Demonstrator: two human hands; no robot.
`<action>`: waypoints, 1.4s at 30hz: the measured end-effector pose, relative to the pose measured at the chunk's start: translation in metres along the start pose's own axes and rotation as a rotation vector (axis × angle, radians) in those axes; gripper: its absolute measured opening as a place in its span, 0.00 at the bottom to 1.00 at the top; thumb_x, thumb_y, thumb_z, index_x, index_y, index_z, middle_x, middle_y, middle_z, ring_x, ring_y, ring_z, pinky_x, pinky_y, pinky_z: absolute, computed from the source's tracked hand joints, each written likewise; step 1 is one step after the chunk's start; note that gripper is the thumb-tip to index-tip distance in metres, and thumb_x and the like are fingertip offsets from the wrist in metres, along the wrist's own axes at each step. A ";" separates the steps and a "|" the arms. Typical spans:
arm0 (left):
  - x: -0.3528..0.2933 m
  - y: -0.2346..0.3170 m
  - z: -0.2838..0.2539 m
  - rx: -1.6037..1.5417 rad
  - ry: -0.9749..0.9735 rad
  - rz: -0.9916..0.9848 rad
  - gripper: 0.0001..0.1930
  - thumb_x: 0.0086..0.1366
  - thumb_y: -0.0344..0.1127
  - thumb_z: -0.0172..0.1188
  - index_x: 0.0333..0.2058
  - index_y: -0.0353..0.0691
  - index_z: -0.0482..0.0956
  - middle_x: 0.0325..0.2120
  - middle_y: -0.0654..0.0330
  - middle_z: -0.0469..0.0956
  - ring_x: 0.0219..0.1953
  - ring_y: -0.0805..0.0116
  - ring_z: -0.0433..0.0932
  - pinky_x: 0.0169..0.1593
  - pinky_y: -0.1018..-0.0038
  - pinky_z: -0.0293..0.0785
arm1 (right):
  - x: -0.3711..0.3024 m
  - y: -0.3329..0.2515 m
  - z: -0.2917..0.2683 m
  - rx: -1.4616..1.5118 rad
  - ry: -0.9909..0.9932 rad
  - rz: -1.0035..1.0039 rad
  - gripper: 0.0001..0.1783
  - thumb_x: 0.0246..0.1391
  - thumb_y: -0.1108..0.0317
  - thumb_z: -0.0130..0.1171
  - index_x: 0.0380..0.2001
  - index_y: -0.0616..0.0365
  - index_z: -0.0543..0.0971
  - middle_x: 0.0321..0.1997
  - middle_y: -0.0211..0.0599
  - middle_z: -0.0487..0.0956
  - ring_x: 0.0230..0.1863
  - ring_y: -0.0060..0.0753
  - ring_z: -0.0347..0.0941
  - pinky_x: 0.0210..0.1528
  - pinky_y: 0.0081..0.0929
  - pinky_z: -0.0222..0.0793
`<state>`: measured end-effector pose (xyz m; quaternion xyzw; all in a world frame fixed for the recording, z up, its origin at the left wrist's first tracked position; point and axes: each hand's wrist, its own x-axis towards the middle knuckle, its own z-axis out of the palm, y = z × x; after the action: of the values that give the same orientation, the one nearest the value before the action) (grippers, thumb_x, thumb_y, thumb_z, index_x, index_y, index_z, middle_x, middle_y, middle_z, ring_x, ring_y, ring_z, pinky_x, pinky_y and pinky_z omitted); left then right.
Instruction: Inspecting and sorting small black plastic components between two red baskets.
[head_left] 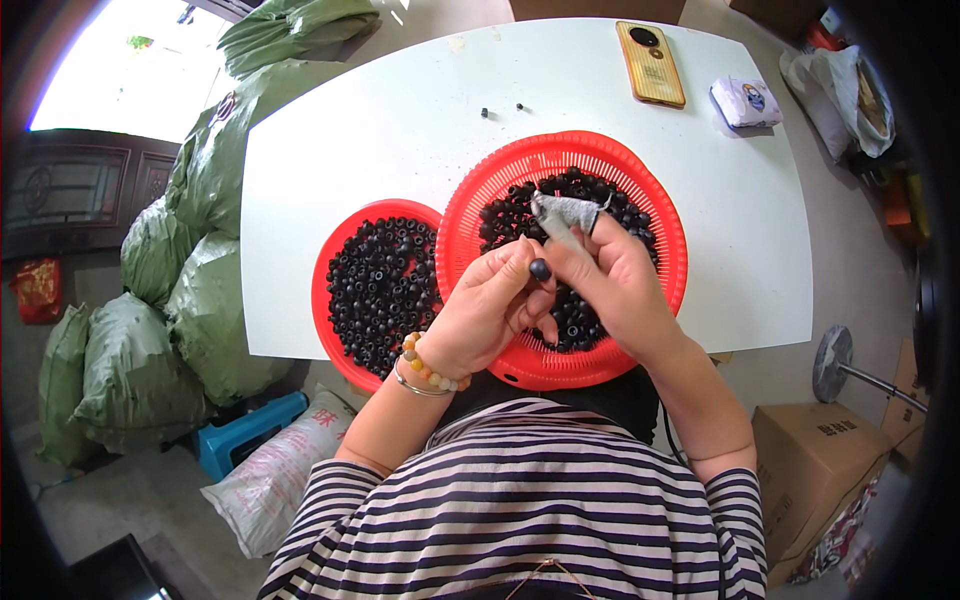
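Between the thumb and finger of my left hand (485, 305) sits a black round bead (540, 269). Close beside it, my right hand (628, 285) has grey cloth wraps (572, 212) on its thumb and forefinger. Those wrapped tips come together in a pinch, and whatever they may hold is too small to make out. Both hands are over a large red plastic basket (676, 235) containing many black beads (575, 330), partly hidden by the hands. To its left, a smaller red tray (322, 290) holds more black beads (385, 290), several with visible holes.
The white table (370, 150) carries two loose black bits (485, 113), a gold phone (651, 65) and a tissue pack (746, 102). Green sacks (140, 360) crowd the left floor, near a blue case (250, 437) and white sack (285, 470). A cardboard box (820, 470) stands right.
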<state>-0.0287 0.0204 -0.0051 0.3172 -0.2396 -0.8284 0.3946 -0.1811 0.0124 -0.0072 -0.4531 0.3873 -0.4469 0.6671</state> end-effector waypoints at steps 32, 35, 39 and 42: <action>0.002 0.013 -0.017 2.448 -0.013 0.081 0.05 0.41 0.27 0.53 0.17 0.44 0.76 0.20 0.65 0.72 0.36 0.65 0.71 0.61 0.56 0.40 | -0.019 -0.001 -0.021 0.050 0.126 0.174 0.14 0.52 0.66 0.52 0.42 0.58 0.70 0.23 0.16 0.66 0.20 0.06 0.55 0.20 0.06 0.49; 0.000 0.011 -0.024 2.423 -0.014 0.182 0.04 0.43 0.29 0.52 0.16 0.43 0.76 0.18 0.63 0.73 0.34 0.64 0.72 0.61 0.54 0.38 | -0.019 -0.002 -0.017 0.006 0.155 0.160 0.11 0.53 0.66 0.50 0.39 0.59 0.69 0.21 0.21 0.65 0.16 0.07 0.53 0.17 0.06 0.48; -0.005 0.013 -0.030 2.310 -0.025 0.269 0.03 0.44 0.28 0.51 0.19 0.41 0.74 0.18 0.61 0.71 0.33 0.64 0.72 0.61 0.56 0.40 | -0.022 0.001 -0.018 -0.007 0.129 0.171 0.10 0.54 0.66 0.49 0.37 0.59 0.69 0.21 0.22 0.65 0.16 0.07 0.53 0.17 0.05 0.48; -0.005 0.022 -0.029 2.158 -0.069 0.332 0.04 0.45 0.27 0.53 0.23 0.40 0.74 0.20 0.59 0.72 0.33 0.63 0.72 0.58 0.58 0.48 | -0.026 -0.001 -0.018 -0.010 0.130 0.164 0.14 0.53 0.65 0.51 0.43 0.59 0.70 0.21 0.19 0.66 0.17 0.07 0.54 0.18 0.05 0.48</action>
<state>0.0056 0.0076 -0.0083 0.4364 -0.8907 -0.1269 0.0084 -0.2053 0.0326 -0.0085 -0.3934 0.4676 -0.4174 0.6726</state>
